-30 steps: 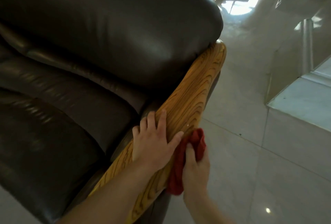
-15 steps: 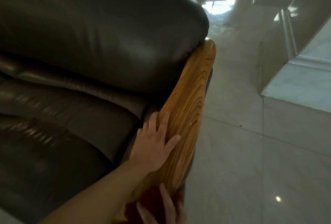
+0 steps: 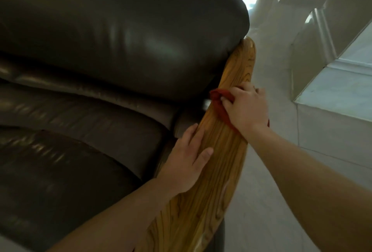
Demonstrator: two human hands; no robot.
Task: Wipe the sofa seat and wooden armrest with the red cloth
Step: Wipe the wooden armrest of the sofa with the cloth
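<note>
Pale tiled floor, right | right hand bunches limp-looking red cloth on glossy curved wooden armrest | left hand spread flat, nearer

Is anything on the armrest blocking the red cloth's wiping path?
Yes: the left hand lies flat on the wooden armrest, just nearer than the red cloth under the right hand. Toward the far end, nothing visible.
</note>
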